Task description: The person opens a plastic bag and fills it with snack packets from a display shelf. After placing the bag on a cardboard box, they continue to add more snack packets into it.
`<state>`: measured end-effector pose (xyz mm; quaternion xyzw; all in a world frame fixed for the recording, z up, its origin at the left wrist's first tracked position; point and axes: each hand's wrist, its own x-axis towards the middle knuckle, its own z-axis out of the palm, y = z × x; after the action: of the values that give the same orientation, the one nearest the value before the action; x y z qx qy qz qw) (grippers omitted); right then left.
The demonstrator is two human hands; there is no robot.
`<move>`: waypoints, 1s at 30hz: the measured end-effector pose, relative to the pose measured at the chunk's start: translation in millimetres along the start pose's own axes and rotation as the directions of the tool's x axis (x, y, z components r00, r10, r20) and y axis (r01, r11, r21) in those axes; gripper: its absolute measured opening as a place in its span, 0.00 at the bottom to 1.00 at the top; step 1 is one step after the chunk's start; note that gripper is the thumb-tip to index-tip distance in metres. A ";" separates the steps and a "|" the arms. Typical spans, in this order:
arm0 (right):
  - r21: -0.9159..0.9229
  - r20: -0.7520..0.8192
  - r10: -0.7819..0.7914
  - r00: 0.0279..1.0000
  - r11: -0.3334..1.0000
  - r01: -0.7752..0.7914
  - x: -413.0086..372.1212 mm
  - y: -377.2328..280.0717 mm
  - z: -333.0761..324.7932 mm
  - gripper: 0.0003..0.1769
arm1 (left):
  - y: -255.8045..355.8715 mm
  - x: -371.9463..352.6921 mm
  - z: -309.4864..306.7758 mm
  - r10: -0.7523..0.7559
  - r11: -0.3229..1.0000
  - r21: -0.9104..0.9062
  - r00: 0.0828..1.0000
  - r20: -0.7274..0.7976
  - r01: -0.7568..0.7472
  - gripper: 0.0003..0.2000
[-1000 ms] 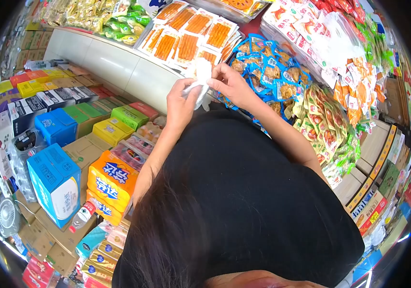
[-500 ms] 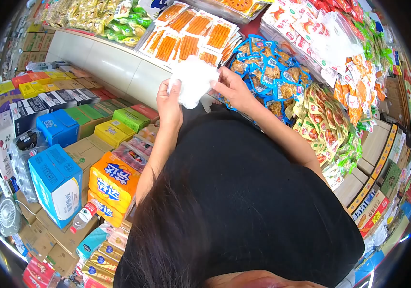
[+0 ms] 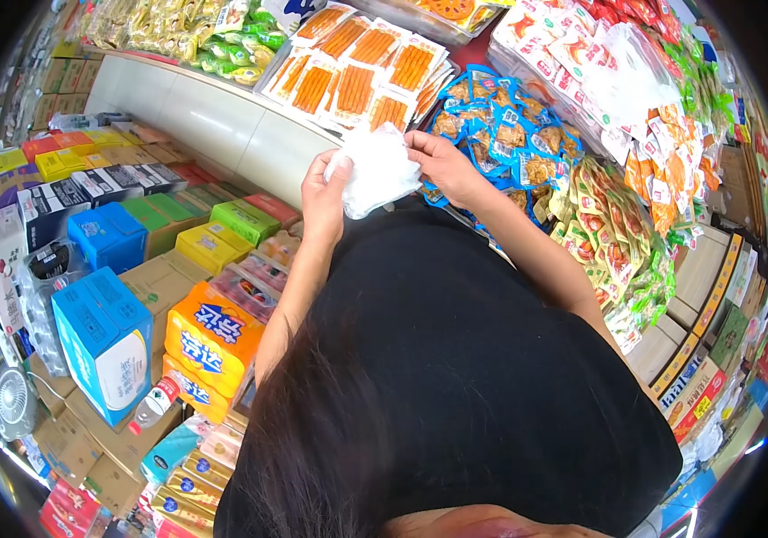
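Observation:
A crumpled white plastic bag [image 3: 377, 170] is held up in front of my chest, between both hands. My left hand [image 3: 323, 195] pinches its left edge, the thumb lying on the near side. With thumb and fingers together, my right hand [image 3: 445, 170] grips the upper right edge. Just beyond the bag lie flat packs of orange stick snacks [image 3: 353, 88] in a tray. Close past my right hand is a heap of blue snack packets [image 3: 505, 134].
Stacked cartons, including a blue box [image 3: 101, 341] and orange drink packs [image 3: 209, 341], stand to the left beside a small fan [image 3: 16, 403]. Brown-green snack packets [image 3: 604, 224] and red-white packets [image 3: 554, 54] are piled to the right. A pale counter front [image 3: 213, 121] runs ahead.
The white plastic bag has shifted slightly to the right and looks more spread and crumpled. Both hands have moved a little to the right with it, still gripping its edges.

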<state>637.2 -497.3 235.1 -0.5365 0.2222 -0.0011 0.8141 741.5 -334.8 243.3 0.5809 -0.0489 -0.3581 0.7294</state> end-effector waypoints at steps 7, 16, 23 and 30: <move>-0.060 -0.082 -0.102 0.991 0.994 0.097 -8.8 6.2 0.6 0.10 | -3.9 0.1 -8.1 0.179 0.937 0.298 0.983 0.042 -0.183 0.10; 0.078 -0.149 -0.134 0.980 0.986 0.147 -8.0 8.5 -4.4 0.11 | -7.5 8.5 -15.2 0.117 0.982 -0.140 0.990 -0.076 -0.127 0.05; 0.309 -0.382 -0.194 0.904 0.895 0.323 -9.8 -15.8 -17.7 0.09 | -2.6 17.1 -40.5 -0.025 0.920 -0.389 0.984 -0.177 -0.047 0.11; 0.252 -0.371 -0.416 0.830 0.815 0.521 -15.8 -37.1 -48.0 0.06 | -5.4 14.9 -88.5 -0.073 0.914 -0.400 0.944 -0.323 -0.066 0.14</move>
<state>614.4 -551.1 257.6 -0.4181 0.1980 -0.3234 0.8255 793.0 -271.8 205.0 0.4691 0.1505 -0.2592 0.8307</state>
